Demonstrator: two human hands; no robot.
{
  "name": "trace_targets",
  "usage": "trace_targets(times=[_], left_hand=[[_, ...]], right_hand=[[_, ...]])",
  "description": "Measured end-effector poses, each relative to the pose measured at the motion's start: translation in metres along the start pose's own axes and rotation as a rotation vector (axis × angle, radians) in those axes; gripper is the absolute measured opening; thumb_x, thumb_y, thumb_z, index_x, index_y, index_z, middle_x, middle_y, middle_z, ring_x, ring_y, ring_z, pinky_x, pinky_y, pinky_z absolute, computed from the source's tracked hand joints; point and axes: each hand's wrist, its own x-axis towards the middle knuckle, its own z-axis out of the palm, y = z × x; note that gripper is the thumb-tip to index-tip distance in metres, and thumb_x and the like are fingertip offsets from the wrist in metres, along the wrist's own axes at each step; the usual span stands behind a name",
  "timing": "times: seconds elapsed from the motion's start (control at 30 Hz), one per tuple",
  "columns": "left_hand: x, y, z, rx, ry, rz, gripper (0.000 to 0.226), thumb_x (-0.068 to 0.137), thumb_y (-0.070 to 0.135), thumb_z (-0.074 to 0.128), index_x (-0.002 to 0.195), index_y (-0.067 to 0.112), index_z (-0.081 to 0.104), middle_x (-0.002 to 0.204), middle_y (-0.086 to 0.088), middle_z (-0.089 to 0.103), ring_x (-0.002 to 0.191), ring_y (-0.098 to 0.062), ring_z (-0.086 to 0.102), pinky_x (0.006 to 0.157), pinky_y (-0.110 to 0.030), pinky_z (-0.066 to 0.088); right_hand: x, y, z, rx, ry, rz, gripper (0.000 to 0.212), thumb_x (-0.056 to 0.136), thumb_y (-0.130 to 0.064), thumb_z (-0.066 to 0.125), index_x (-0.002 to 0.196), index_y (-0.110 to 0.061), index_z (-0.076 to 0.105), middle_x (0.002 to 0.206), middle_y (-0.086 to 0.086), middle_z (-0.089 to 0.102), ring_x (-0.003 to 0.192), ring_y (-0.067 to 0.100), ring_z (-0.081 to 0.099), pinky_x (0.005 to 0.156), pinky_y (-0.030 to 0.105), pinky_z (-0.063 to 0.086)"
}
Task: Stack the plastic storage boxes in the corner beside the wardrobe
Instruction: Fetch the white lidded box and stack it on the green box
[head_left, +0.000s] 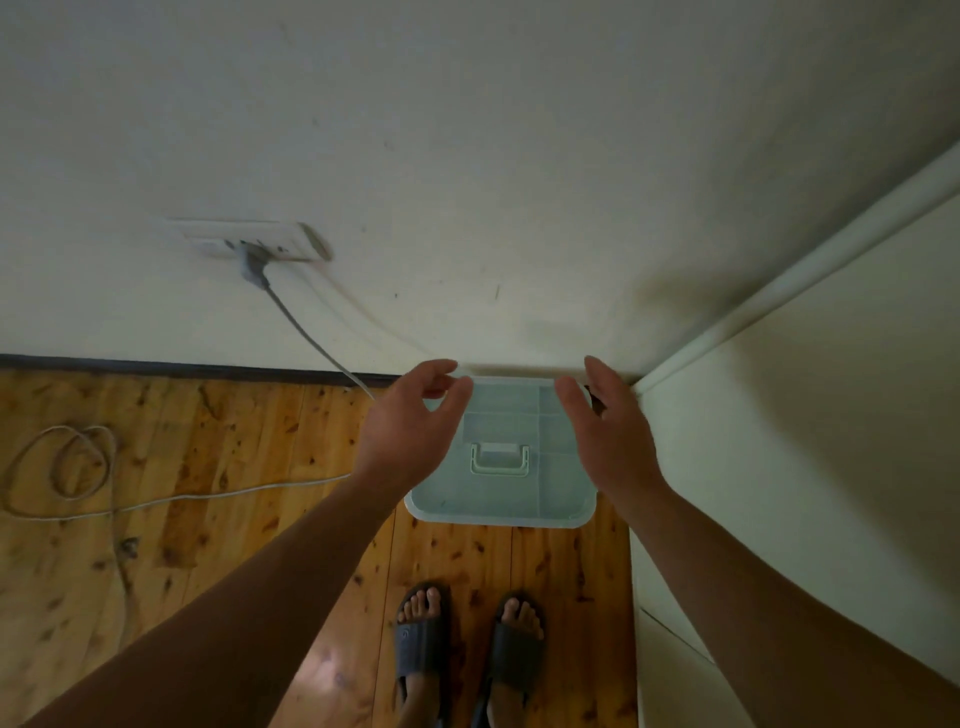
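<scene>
Both bare arms reach forward and down over 1 pale green storage box (498, 493), which sits on the wooden floor (208, 467) in the corner, just beside the wardrobe (805, 415). The left grip (410, 421) is wide, its fingers loosely curved and holding nothing. The right grip (605, 421) is wide too, with fingers straight and palm turned inward.

wall socket (249, 241) with grey plug (254, 270) | white cable (260, 487) coiled on wooden floor (208, 545)

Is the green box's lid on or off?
On. The lid covers the whole top of the storage box, and its handle lies flat in the middle. What is inside cannot be told.
</scene>
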Motion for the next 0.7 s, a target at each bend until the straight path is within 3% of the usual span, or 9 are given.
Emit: trace_targets(times=[0.13,0.27,0.43,0.7], left_hand=[[0.000,0.031,-0.023,-0.044,0.002,0.043,0.045,0.088,0.059,0.050,0.125,0.034,0.059,0.097,0.024,0.061,0.098,0.001,0.060,0.085,-0.026,0.050],[-0.005,0.058,-0.042,-0.048,0.008,0.089,0.041,0.089,0.054,0.054,0.122,0.032,0.062,0.087,0.030,0.058,0.092,0.003,0.059,0.089,-0.029,0.050],[-0.022,0.092,-0.075,-0.056,-0.026,0.148,0.039,0.090,0.051,0.056,0.122,0.029,0.063,0.093,0.022,0.062,0.094,-0.001,0.061,0.089,-0.035,0.054],[-0.041,0.147,-0.135,-0.023,-0.031,0.268,0.039,0.090,0.051,0.055,0.122,0.029,0.063,0.095,0.022,0.062,0.096,0.001,0.059,0.089,-0.024,0.045]], right_hand=[[-0.006,-0.027,-0.017,0.001,0.021,-0.020,0.059,0.090,-0.058,0.047,0.142,-0.033,0.038,0.146,-0.007,0.041,0.130,0.012,0.040,0.097,0.027,0.031],[-0.017,-0.051,-0.031,-0.003,0.057,-0.040,0.058,0.089,-0.061,0.046,0.140,-0.035,0.038,0.145,-0.010,0.042,0.129,0.009,0.041,0.093,0.025,0.030],[-0.045,-0.085,-0.050,-0.013,0.099,-0.053,0.059,0.088,-0.063,0.045,0.139,-0.036,0.039,0.144,-0.010,0.044,0.128,0.010,0.043,0.094,0.026,0.031],[-0.082,-0.157,-0.078,0.020,0.153,-0.123,0.059,0.088,-0.062,0.048,0.140,-0.037,0.038,0.146,-0.010,0.041,0.129,0.011,0.041,0.099,0.031,0.035]])
